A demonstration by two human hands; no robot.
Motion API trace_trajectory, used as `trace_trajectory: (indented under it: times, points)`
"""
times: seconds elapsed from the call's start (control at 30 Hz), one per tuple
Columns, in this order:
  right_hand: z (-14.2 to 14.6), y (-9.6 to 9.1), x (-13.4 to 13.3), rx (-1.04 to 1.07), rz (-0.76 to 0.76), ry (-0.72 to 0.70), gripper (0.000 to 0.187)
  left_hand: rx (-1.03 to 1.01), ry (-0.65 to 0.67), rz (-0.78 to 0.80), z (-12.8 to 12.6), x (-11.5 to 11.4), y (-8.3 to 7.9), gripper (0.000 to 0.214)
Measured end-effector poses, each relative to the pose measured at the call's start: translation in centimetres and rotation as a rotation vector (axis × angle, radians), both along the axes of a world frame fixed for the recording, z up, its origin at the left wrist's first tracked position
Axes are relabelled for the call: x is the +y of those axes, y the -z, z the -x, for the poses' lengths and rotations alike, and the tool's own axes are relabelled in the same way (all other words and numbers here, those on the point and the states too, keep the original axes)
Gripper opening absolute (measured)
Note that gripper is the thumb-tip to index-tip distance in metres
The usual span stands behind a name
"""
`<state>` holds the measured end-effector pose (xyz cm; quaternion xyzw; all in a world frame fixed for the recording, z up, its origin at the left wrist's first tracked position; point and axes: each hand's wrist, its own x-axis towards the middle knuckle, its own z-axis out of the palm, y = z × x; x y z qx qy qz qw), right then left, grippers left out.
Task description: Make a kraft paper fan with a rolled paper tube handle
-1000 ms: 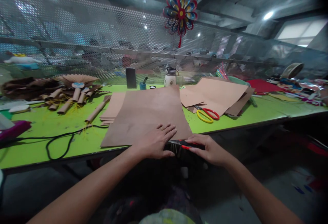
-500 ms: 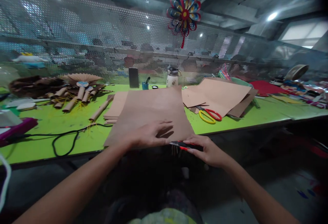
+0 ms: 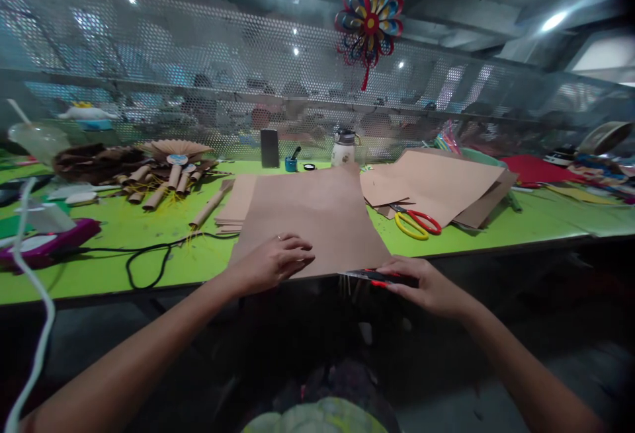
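The right hand (image 3: 431, 285) closes around a black-and-red cutter (image 3: 374, 278) at the near edge of the brown sheet (image 3: 312, 218); the left hand (image 3: 272, 264), loosely curled and empty, is over its near left part, contact unclear. Far off, a small blue pot (image 3: 291, 165) holds a dark stick (image 3: 296, 152) beside a lidded flask (image 3: 344, 155), contents hidden. Loose paper (image 3: 441, 182) partly hides a green container (image 3: 480, 156) at right, and the left fan's (image 3: 177, 148) round label (image 3: 177, 160) is illegible.
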<state>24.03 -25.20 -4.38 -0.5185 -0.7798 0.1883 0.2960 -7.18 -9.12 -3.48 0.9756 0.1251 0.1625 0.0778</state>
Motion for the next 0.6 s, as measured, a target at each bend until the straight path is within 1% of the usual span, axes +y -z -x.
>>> trace_trajectory:
  times: [0.1,0.17,0.33,0.6]
  points:
    - [0.5,0.3,0.0,-0.001,-0.026,-0.008,0.027,-0.002,0.029,0.085,0.0,0.2,-0.2,0.034]
    - [1.0,0.4,0.2,0.024,-0.042,-0.030,0.027,-0.010,0.038,0.110,0.1,0.2,-0.1,0.035]
    - [2.2,0.3,0.7,0.060,-0.061,-0.077,0.025,-0.027,0.026,0.099,-0.1,0.3,0.4,0.036]
    - [3.6,0.6,0.9,0.043,-0.062,-0.059,0.025,-0.031,0.024,0.099,-0.2,0.4,0.4,0.036]
